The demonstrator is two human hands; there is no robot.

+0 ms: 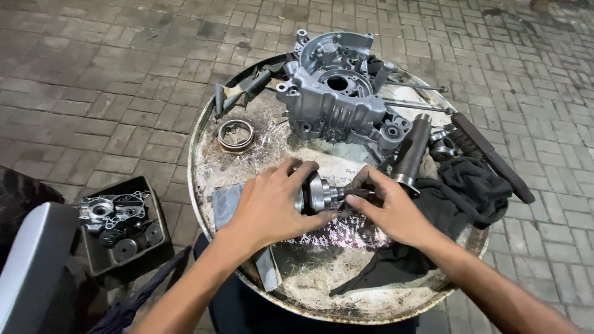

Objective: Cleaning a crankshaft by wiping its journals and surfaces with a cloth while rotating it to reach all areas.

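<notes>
My left hand wraps around a round steel engine part with a shaft, holding it on the round metal drum top. My right hand grips the shaft end of the same part from the right, fingers pinched on it. Behind both hands a grey aluminium engine crankcase lies on the drum top.
A round bearing ring lies at the left of the drum top. A dark metal cylinder, black cloth, a long black bar and thin rods are at the right. A black tray of engine parts sits on the brick paving.
</notes>
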